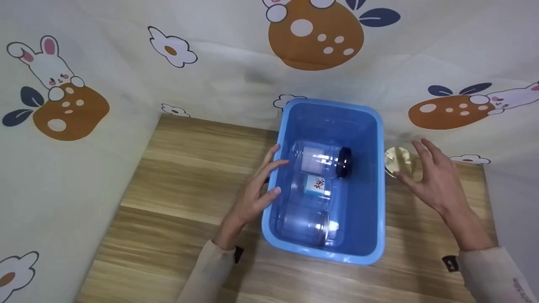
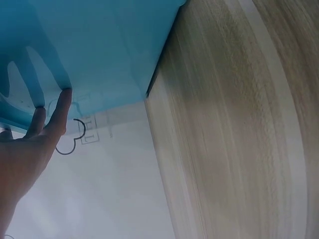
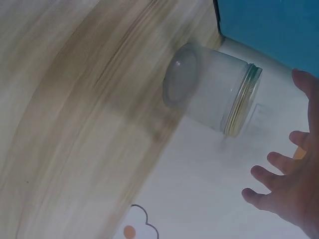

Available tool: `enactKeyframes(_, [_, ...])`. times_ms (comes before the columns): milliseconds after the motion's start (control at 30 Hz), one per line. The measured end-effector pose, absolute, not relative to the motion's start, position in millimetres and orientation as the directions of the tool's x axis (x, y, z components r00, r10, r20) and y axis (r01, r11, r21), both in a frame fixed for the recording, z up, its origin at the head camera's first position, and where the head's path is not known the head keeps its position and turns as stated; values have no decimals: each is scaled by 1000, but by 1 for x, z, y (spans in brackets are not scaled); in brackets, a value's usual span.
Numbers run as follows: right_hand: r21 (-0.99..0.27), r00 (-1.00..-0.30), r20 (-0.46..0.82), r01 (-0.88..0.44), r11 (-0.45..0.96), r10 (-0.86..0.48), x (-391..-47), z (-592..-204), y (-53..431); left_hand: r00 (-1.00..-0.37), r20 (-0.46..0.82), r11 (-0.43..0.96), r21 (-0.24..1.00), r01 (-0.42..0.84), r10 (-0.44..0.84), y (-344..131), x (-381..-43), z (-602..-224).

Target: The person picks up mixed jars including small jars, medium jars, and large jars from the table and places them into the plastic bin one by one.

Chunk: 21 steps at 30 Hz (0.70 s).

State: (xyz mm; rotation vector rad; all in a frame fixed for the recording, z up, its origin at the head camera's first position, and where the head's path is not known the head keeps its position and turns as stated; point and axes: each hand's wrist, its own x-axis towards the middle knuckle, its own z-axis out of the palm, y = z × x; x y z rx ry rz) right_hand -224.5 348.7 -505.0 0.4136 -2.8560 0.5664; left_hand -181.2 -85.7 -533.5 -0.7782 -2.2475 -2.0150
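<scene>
A blue plastic bin [image 1: 380, 210] stands on the wooden table, holding several clear jars on their sides. One is a black-lidded jar [image 1: 313, 160]; below it lie a jar with a printed label [image 1: 316, 185] and a plain clear jar [image 1: 303, 225]. My left hand [image 1: 257, 189] touches the bin's left rim with its fingers extended. To the right of the bin, a clear jar with a gold lid [image 3: 212, 89] stands upright on the table. My right hand [image 1: 438, 183] is beside this jar, thumb and fingers spread apart, nothing in its grasp.
The wooden table [image 1: 177, 168] extends to the left of the bin and in front of it. A pale cloth [image 1: 227, 75] printed with rabbits, flowers and orange fruit hangs behind and at both sides, close to the bin's far end and the gold-lidded jar.
</scene>
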Motion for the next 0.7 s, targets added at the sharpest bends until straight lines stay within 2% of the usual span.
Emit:
enactKeyframes(167, [-360, -959, 189, -268, 894, -212, -226, -510, 348, -877, 344, 64, 921, 385, 337, -86, -180, -534])
enactKeyframes(500, [-380, -962, 169, -264, 886, -214, -229, -516, 351, -879, 338, 59, 924, 377, 336, -85, -181, -532])
enactKeyframes(700, [-410, -958, 190, -275, 870, -214, -235, -526, 350, -863, 367, -10, 922, 388, 346, -88, -182, -534])
